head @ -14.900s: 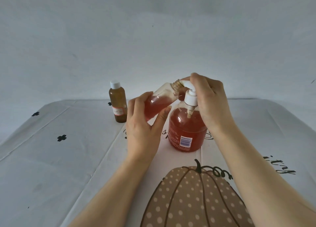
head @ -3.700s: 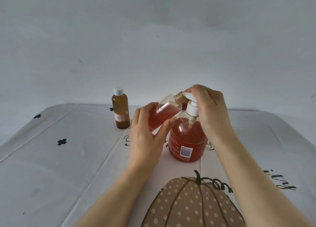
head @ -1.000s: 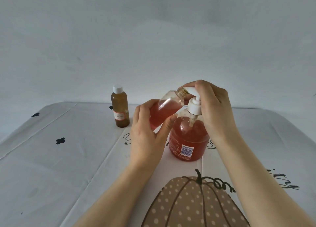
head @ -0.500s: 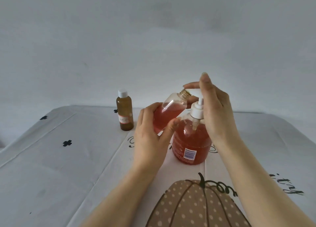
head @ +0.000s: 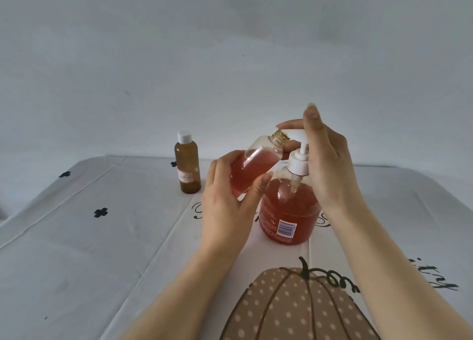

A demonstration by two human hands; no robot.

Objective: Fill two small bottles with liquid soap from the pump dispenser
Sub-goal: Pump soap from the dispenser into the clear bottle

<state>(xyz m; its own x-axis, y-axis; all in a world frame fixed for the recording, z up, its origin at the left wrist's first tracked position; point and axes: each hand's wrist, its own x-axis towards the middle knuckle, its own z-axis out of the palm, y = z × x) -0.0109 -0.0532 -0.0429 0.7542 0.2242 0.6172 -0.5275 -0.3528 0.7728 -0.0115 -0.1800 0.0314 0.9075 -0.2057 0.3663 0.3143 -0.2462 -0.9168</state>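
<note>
My left hand (head: 227,209) grips a small clear bottle (head: 256,165), tilted with its open threaded neck up against the white pump nozzle. Red soap fills most of the bottle. The pump dispenser (head: 289,211), round and holding red soap, stands on the table with its white pump head (head: 298,157) raised. My right hand (head: 325,165) hovers at the pump head, fingers straightened and lifted; a fingertip reaches over the nozzle toward the bottle's neck. A second small brown bottle (head: 187,163) with a white cap stands upright at the back left.
The table wears a white cloth (head: 89,250) with small black flower marks, black lettering and a dotted brown pumpkin print (head: 297,311) at the front. A plain grey wall rises behind. The cloth's left edge slopes away at the far left.
My right hand has lifted off the pump head and its fingers have straightened; the pump head has risen. The left hand still holds the tilted bottle at the nozzle.
</note>
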